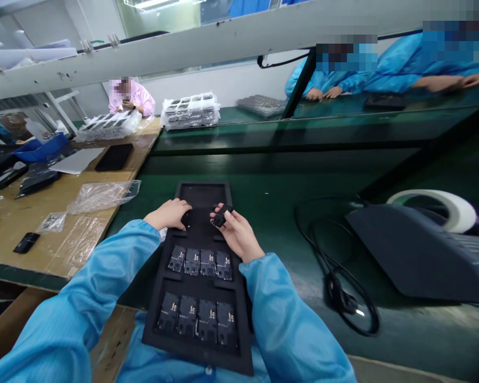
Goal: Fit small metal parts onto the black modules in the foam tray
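A long black foam tray (pixel 197 341) extends from my lap onto the green bench. Its two nearer recesses each hold a row of several flat black electronic parts (pixel 207 263) with small gold contacts. My left hand (pixel 168 215) is at the tray's left side, by the middle recess, its thumb and fingers curled around a small black part (pixel 186 217) that is mostly hidden. Above the tray's right side, my right hand (pixel 239 231) pinches a small black electronic part (pixel 221 216) between thumb and fingers; whether it is one piece or a few stacked I cannot tell.
On the right stand a dark grey machine (pixel 407 255) with a white tape roll (pixel 459 210), and a coiled black cable (pixel 343 303). Clear plastic bags (pixel 104 196) and a black pad (pixel 114 157) lie on the cardboard-topped left bench. Co-workers sit beyond, near stacked trays (pixel 190 110).
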The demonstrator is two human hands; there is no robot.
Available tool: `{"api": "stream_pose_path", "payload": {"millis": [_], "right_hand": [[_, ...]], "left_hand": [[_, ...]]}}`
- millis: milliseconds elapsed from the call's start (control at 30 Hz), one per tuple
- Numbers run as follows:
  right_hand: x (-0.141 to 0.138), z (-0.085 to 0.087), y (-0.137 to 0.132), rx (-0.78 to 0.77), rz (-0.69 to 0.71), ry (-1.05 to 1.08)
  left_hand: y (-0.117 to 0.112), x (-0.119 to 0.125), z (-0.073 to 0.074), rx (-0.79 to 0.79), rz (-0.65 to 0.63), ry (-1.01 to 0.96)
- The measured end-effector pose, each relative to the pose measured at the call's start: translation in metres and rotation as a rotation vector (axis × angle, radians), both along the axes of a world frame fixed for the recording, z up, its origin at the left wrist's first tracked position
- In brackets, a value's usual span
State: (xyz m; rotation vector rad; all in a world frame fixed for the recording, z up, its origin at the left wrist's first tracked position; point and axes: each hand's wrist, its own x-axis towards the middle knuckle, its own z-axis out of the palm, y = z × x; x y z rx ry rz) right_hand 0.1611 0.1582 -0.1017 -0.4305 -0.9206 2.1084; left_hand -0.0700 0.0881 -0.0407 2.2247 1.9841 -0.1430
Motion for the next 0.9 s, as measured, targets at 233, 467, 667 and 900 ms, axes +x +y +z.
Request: {"api": "stream_pose_path", "payload": {"millis": [233,467,667,900], "right_hand": [[-0.001,-0.002,0.0,0.007,0.02,-0.005],[-0.001,0.002,-0.003,0.06,0.119,-0.042],[0.001,0.002,-0.003,0.101,0.173,-0.052],[0.002,0.002,-0.003,0.101,0.181,-0.034]], "left_hand": [[-0.003,0.011,0.009,0.012,0.021,0.069],[-0.007,0.053,0.03,0.23,-0.136,-0.322],[-0.002,0.062,0.025,0.266,-0.253,-0.489],[-0.002,0.057,0.018,0.276,-0.27,-0.613]]}}
